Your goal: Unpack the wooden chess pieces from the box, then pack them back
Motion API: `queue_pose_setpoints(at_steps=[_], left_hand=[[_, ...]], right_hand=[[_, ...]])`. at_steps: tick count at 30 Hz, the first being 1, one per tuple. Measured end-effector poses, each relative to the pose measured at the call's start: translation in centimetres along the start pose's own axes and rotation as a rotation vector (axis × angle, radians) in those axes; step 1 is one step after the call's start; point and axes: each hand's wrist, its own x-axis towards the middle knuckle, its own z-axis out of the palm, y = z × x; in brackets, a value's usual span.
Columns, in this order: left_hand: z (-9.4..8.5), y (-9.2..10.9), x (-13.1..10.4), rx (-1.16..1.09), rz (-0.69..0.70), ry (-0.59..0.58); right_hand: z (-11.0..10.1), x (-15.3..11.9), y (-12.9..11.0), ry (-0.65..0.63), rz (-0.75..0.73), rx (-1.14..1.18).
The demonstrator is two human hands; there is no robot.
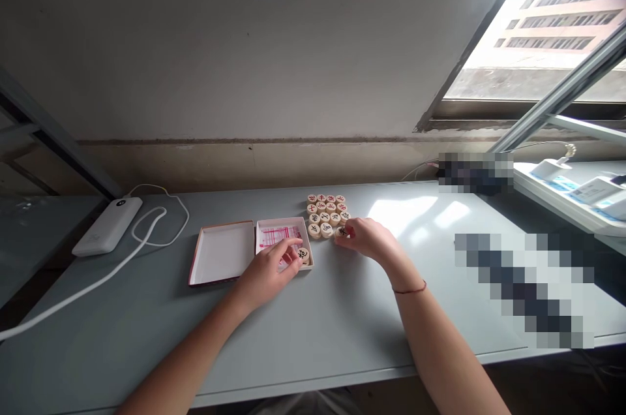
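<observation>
In the head view, the left hand (268,271) reaches over the near right corner of an open box (307,235), its thumb and fingers slightly curled beside a round piece (303,255) with black lettering. Whether the fingers grip that piece or only flank it, I cannot tell. A red-printed sheet (278,236) lies in the box, and the lid (222,255) rests inside up just to its left.

The right hand (369,237) has thumb and fingertips closed on another piece (342,231) at the near right of a block of pieces (326,230). This block stands on the tabletop (293,337) just right of the box, in 4 rows. The 2 far rows carry red lettering, the 2 near rows black. Whether any are stacked is hard to tell.

Laying out looks nearly done: the 3 farther rows show 4 each, the nearest shows 3, counting the piece at the right hand. What is left seems to be little: 1 piece is plain in the box, though the left hand may hide more.
</observation>
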Motion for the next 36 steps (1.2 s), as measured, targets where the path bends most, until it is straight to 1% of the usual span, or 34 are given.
queue_pose_setpoints(at_steps=[7, 12, 17, 23, 25, 28, 30, 33, 36], left_hand=[[0.0, 0.0, -0.1, 0.055, 0.012, -0.004], [0.1, -0.1, 0.0, 0.06, 0.016, 0.0], [0.0, 0.1, 0.0, 0.059, 0.03, -0.006], [-0.1, 0.1, 0.1, 0.145, 0.086, 0.01], [-0.1, -0.2, 0.2, 0.184, 0.123, 0.022], [0.1, -0.6, 0.4, 0.277, 0.168, 0.038], [0.2, -0.7, 0.5, 0.336, 0.175, 0.019], [0.5, -0.8, 0.6, 0.381, 0.191, -0.03], [0.7, -0.9, 0.6, 0.376, 0.209, -0.034]], right_hand=[[0.3, 0.1, 0.1, -0.006, -0.029, 0.05], [0.4, 0.2, 0.2, -0.019, -0.016, 0.009], [0.5, 0.3, 0.2, -0.015, -0.03, 0.041], [-0.4, -0.3, -0.5, -0.056, -0.07, 0.097], [-0.8, -0.8, -1.1, -0.097, -0.122, 0.158], [-0.9, -1.4, -2.4, -0.189, -0.292, 0.353], [-0.5, -1.7, -3.2, -0.23, -0.405, 0.44], [0.1, -1.9, -3.9, -0.228, -0.507, 0.453], [0.5, -1.8, -4.2, -0.223, -0.543, 0.432]])
